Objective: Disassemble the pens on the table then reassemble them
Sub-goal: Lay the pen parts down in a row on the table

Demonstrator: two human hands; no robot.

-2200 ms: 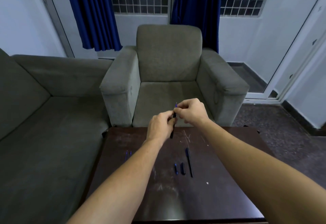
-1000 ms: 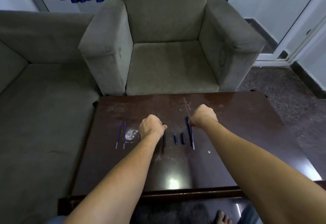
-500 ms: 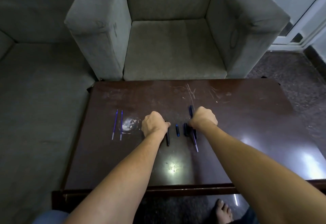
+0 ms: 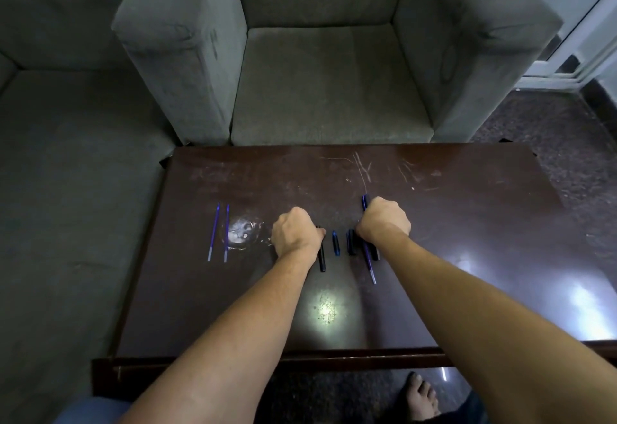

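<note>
Fingers of our left hand point(image 4: 295, 236) are curling under the palm, and the thumb tip is touching the far end of the black pen barrel point(image 4: 322, 258), which is lying flat on the dark wooden table point(image 4: 467, 223). Whether we are actually pinching it, we cannot tell. Our right hand point(image 4: 384, 223) is clenching around a blue refill point(image 4: 370, 265), whose near tip is pointing toward us and resting on the tabletop. A dark blue end point(image 4: 364, 199) is showing beyond the knuckles; we cannot tell whether it belongs to the same part. Between the two hands, a short blue piece point(image 4: 336, 242) and a black cap point(image 4: 351, 241) are lying side by side without touching. A pair of blue refills point(image 4: 213, 231) is lying parallel toward the table's left edge, well apart from the left hand. A grey armchair point(image 4: 327, 73) is standing at the table's far edge.
</note>
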